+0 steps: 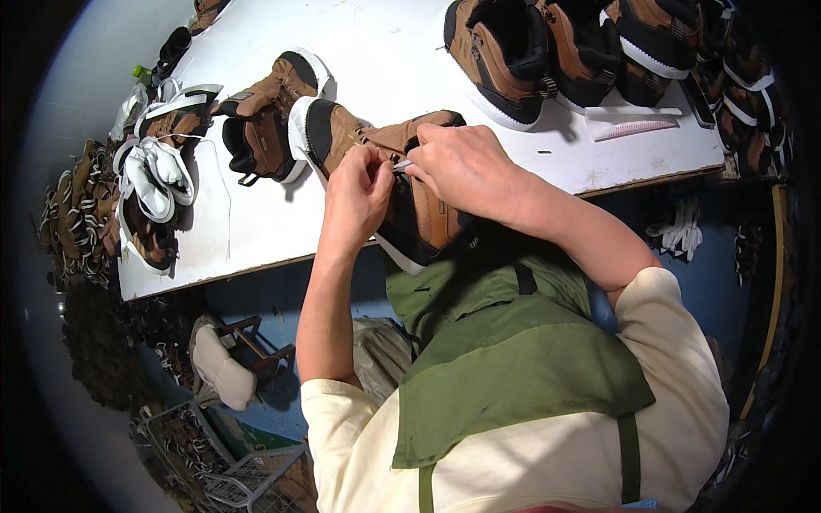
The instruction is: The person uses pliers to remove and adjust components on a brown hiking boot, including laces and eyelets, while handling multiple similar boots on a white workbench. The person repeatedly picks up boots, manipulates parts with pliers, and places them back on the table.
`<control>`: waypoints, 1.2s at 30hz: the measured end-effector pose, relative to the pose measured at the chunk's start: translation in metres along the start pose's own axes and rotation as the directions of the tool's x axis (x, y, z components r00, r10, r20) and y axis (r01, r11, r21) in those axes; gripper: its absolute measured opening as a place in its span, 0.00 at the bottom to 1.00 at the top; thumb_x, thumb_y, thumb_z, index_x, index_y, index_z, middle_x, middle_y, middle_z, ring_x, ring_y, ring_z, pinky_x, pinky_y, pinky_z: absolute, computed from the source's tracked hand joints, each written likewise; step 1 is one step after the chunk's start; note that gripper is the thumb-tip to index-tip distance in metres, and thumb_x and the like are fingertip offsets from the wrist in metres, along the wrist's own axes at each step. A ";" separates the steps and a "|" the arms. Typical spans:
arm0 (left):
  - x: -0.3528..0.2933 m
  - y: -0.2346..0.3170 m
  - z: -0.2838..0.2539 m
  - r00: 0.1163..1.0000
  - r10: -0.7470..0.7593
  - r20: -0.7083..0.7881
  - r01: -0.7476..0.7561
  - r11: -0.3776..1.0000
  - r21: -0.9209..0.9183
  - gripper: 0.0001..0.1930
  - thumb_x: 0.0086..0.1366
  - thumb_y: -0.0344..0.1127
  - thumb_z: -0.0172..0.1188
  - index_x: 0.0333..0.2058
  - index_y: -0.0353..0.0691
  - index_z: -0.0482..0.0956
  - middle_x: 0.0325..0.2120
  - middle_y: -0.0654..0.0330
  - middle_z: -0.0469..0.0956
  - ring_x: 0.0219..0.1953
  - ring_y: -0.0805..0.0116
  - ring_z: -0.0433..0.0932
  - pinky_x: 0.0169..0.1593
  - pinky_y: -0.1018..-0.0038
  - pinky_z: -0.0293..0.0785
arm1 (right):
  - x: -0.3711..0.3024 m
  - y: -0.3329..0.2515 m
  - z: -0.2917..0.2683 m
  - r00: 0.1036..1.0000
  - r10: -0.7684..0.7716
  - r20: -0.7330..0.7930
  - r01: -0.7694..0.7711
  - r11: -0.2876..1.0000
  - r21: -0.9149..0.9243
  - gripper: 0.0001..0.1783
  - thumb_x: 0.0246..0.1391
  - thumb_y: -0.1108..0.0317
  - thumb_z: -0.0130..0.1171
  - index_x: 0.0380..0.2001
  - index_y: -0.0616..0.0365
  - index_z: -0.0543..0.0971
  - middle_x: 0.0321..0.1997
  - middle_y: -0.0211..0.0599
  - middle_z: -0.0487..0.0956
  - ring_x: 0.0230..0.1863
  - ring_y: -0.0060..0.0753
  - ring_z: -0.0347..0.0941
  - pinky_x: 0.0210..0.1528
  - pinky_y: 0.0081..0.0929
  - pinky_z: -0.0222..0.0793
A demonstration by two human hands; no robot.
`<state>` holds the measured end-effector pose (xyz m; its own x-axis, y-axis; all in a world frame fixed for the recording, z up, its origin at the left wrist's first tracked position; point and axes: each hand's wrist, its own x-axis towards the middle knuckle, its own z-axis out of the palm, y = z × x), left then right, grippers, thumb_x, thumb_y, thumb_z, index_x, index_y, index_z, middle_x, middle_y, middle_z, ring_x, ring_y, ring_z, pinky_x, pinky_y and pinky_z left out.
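A brown and black boot with a white sole (426, 214) lies at the table's front edge, its toe pointing to the far left and its heel toward my lap. Both hands meet over its lacing area. My left hand (357, 186) is closed in a pinch by the eyelets, fingertips on a white shoelace (402, 166). From the other side my right hand (462, 164) grips the same lace between thumb and fingers, resting on the boot's upper. The fingers hide most of the eyelets. Just left of this boot, a matching boot (272, 120) lies on the table.
Several finished-looking boots (505, 68) stand at the far right of the white table (376, 43), beside a white strip with red marks (634, 125). Shoes with bundled white laces (158, 175) lie on the left. Below are a padded stool (221, 363) and wire baskets (256, 474).
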<state>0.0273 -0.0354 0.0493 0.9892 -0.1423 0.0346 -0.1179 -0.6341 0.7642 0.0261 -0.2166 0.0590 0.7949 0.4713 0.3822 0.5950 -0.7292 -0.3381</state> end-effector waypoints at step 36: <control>-0.198 -0.108 0.001 0.972 -0.223 -0.079 0.227 0.973 0.050 0.02 0.54 0.21 0.58 0.23 0.30 0.76 0.28 0.54 0.77 0.30 0.60 0.77 0.35 0.71 0.74 | -0.058 0.049 0.019 0.747 0.652 0.128 -0.368 0.245 0.897 0.20 0.62 0.51 0.54 0.24 0.55 0.73 0.19 0.19 0.65 0.17 0.07 0.50 0.20 0.12 0.44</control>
<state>-0.1562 0.0600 -0.0408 0.9943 0.0631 -0.0859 0.1057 -0.6874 0.7186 0.0115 -0.2704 0.0034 0.9972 -0.0597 -0.0453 -0.0396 0.0933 -0.9948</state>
